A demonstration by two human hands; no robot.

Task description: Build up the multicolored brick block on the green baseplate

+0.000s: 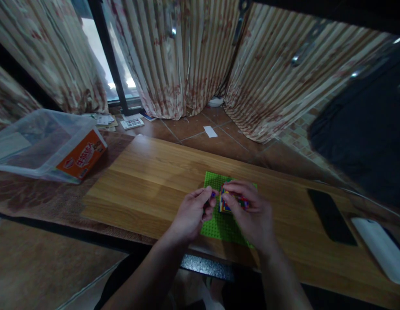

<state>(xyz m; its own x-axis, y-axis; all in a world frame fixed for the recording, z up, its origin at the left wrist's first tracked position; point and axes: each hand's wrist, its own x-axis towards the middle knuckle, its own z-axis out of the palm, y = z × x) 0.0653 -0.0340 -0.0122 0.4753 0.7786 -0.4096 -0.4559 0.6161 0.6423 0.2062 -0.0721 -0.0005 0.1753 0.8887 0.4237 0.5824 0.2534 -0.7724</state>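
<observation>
A green studded baseplate (pixel 216 227) lies on the wooden board, and on it stands a low block of multicoloured toy bricks (pixel 226 207). My left hand (pixel 191 212) is just left of that block, thumb and fingers closed in a pinch. Between its fingertips shows a small purple-blue toy brick (pixel 213 194); its full shape is hidden. My right hand (pixel 251 211) reaches over the block from the right, thumb in front and fingers behind, gripping it. The hand covers much of the block's top and right side.
On the left, a clear plastic bin (pixel 41 161) with an orange label sits on a brown cloth. To the right, a dark flat phone-like slab (pixel 332 216) and a white rounded object (pixel 379 247) lie on the wooden board (pixel 148 172). Curtains (pixel 200 60) hang beyond the tiled floor.
</observation>
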